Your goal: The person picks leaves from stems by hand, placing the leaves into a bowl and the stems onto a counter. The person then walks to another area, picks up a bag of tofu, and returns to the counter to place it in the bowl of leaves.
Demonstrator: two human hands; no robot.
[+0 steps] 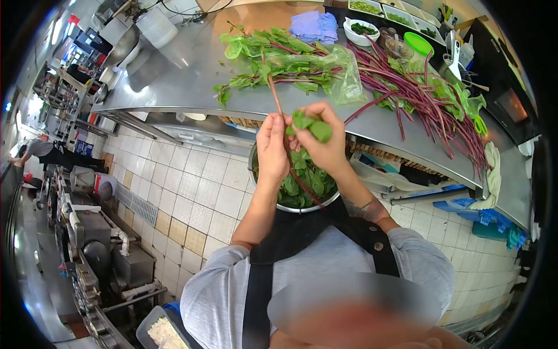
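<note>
My left hand is closed around a long reddish stem that runs from above the table edge down past my wrist. My right hand pinches green leaves right beside that stem. Below both hands a round metal bowl holds loose green leaves. On the steel table in front lies a heap of leafy greens, partly under a clear plastic bag. Long purple-red stems spread to the right of it.
A folded blue cloth, a white bowl of chopped greens and a green lid stand at the back. A pale cloth hangs over the right edge. Another person works at far left.
</note>
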